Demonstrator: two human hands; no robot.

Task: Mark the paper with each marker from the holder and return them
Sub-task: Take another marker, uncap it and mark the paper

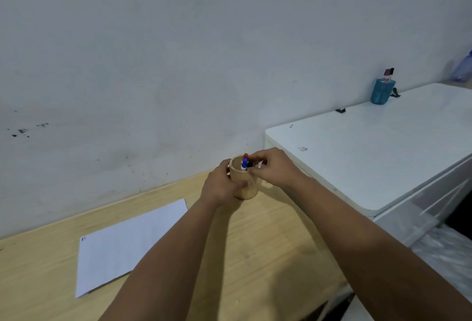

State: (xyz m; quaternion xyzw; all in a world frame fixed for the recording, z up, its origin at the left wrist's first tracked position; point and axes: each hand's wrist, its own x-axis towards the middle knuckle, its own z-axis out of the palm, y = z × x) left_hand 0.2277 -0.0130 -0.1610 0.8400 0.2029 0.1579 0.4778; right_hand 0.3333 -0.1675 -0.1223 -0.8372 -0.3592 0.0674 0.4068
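While the left hand [221, 184] wraps the wooden holder [244, 182] on the surface [268, 244], the right hand [273, 167] pinches a black marker [250, 164] standing upright at the rim; the paper [122, 246] lies nearer, leftward.

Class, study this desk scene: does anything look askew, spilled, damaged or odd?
Nothing spilled or broken. The white sheet of paper lies skewed to the wooden desk's edge, and dark scuff marks stain the wall on the left.

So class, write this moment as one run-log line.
left hand: grips wooden holder | right hand: fingers pinch black marker at rim | blue marker, red marker: in holder | paper: on table
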